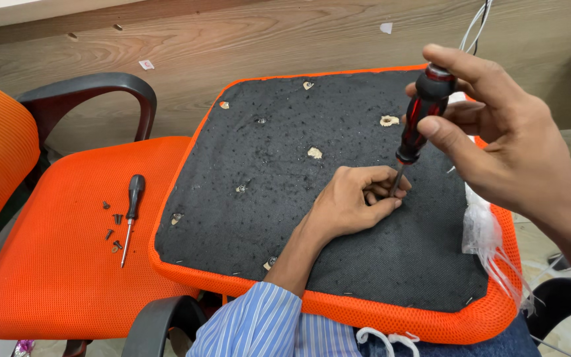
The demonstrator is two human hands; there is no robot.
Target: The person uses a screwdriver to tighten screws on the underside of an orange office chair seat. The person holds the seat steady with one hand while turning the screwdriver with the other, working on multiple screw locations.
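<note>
Over the black underside of an upturned orange seat cushion, the right hand is closed around the red-and-black handle of a screwdriver, held nearly upright with its tip down on the fabric. Resting on that surface with the forearm stretched forward, the left hand curls loosely, fingertips pinched around the shaft by the tip. On the orange chair to the left lie 1 smaller screwdriver and several loose screws.
</note>
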